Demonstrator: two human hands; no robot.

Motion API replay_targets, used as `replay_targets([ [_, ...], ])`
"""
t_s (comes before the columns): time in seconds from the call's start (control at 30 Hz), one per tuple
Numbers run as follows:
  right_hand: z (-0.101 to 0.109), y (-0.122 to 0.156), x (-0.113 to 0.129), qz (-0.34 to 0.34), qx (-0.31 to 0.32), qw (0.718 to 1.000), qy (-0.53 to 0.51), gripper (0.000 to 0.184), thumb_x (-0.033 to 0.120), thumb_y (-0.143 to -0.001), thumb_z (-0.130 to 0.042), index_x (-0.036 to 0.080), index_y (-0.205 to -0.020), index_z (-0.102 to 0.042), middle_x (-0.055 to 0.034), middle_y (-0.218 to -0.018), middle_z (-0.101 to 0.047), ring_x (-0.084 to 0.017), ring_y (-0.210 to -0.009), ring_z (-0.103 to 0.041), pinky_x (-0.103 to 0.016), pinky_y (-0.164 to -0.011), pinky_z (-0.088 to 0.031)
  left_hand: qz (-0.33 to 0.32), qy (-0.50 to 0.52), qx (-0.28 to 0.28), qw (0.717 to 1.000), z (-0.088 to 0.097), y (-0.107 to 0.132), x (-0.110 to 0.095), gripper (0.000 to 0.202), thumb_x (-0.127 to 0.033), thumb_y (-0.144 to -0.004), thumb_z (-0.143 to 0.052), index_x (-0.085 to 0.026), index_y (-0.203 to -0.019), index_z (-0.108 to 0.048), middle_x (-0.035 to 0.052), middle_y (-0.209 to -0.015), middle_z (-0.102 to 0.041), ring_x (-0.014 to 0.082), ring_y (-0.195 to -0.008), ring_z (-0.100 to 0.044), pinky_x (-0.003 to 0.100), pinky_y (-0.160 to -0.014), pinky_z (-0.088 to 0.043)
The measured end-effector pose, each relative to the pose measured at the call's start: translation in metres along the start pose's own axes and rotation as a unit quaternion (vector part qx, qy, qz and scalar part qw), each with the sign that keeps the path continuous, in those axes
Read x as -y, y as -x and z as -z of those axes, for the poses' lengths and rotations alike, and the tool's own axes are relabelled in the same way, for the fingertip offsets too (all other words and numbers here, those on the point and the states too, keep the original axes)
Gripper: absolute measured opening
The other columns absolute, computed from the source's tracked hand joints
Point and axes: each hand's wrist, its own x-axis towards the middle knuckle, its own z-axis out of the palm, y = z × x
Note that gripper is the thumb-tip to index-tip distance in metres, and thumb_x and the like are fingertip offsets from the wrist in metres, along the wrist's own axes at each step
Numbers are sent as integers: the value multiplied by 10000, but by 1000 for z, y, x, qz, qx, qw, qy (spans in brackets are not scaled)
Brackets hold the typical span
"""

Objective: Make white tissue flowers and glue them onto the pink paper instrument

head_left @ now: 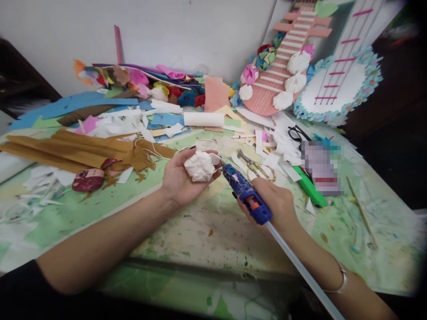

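Observation:
My left hand [182, 175] is curled around a white crumpled paper flower [200, 166], palm up, above the green table [207, 231]. My right hand [278, 204] grips a blue hot glue gun [245, 192] with a long clear glue stick [300, 266] running out of its back. The gun's nozzle points at the right side of the paper flower and sits right at it.
Gold-handled scissors [260, 168] lie just beyond the gun. A green cutter [309, 186], black scissors [296, 132], a white paper roll [203, 119], brown paper strips [76, 149] and coloured scraps cover the table. A paper guitar with flowers [283, 75] leans at the back right.

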Motion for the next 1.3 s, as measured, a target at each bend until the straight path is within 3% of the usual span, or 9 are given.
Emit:
replay_targets([
  [0.47, 12, -4, 3, 4, -49, 998, -47, 145, 235, -802, -633, 193, -761, -500, 38, -630, -456, -86, -541, -390, -215, -504, -332, 19, 21, 6, 1000, 5, -2, 1, 358, -292, -860, -446, -21, -889, -678, 166, -853, -696, 244, -793, -685, 369, -735, -579],
  [1.3, 12, -4, 4, 3, -38, 998, -44, 177, 234, -800, -628, 206, -732, -467, 43, -618, -421, -89, -534, -359, -221, -489, -313, 15, 13, -18, 1000, -1, 1, 0, 340, -282, -866, -438, -37, -872, -674, 138, -757, -673, 236, -688, -654, 383, -687, -554],
])
